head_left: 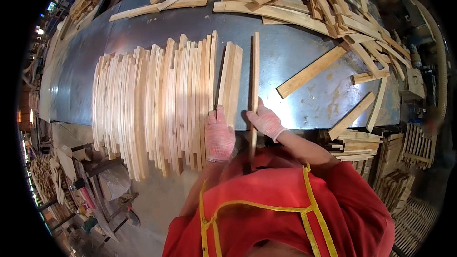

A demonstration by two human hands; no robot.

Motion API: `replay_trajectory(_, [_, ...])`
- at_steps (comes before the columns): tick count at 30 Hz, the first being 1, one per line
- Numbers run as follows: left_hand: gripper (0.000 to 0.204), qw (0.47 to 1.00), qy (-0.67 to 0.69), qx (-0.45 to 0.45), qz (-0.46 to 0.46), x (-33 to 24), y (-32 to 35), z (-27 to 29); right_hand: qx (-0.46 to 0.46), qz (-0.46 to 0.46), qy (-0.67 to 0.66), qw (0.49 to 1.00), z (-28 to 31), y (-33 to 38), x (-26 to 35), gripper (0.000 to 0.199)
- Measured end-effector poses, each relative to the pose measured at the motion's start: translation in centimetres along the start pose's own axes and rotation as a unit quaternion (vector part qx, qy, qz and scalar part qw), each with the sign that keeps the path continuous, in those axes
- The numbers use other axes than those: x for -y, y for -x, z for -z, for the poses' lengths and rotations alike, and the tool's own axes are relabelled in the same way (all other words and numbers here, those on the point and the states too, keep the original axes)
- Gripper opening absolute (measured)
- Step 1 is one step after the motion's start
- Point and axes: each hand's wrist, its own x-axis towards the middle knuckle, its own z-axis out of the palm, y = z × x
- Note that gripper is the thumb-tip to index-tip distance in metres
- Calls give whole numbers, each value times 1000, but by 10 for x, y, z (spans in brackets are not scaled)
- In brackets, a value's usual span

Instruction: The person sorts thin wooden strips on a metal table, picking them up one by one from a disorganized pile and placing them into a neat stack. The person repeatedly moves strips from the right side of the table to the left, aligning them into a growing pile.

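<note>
My right hand (268, 122), in a pale pink-and-white work glove, is closed around a narrow wooden strip (256, 71), which stands on edge and points away from me. The strip's near end reaches past the table edge toward my red apron. My left hand (220, 135), gloved alike, lies with fingers stretched out at the right end of a long row of wooden strips (157, 100) set side by side. Its fingertips touch the near part of a few separate wooden strips (231, 78), which lean slightly between the row and the held strip.
The metal-topped table (128, 33) carries a jumbled heap of wooden strips (328, 4) at the far right. Loose boards (312, 71) lie to the right of my hands. Stacked wood (357, 143) stands below the table's right edge, and a cluttered rack (102, 185) stands at the lower left.
</note>
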Motion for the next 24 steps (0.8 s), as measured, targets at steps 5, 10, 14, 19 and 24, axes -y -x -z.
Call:
replay_trajectory(5, [66, 985, -150, -55, -59, 13, -7, -4, 154, 171, 189, 955, -10, -36, 31, 85])
replay_trajectory(10, [74, 981, -183, -43, -48, 10, 3, -8, 121, 280, 86, 948, 83, -63, -4, 65])
replay_trajectory(14, [81, 973, -217, -40, -60, 19, 7, -20, -219, 231, 535, 783, 224, -66, -100, 61])
replay_trajectory(19, [80, 975, -202, -48, -76, 19, 2, -17, -144, 152, 559, 802, 240, -68, -80, 53])
replay_trajectory(24, [75, 985, -132, -54, -100, 31, 0, -9, -106, 149, 203, 962, 145, -72, 13, 66])
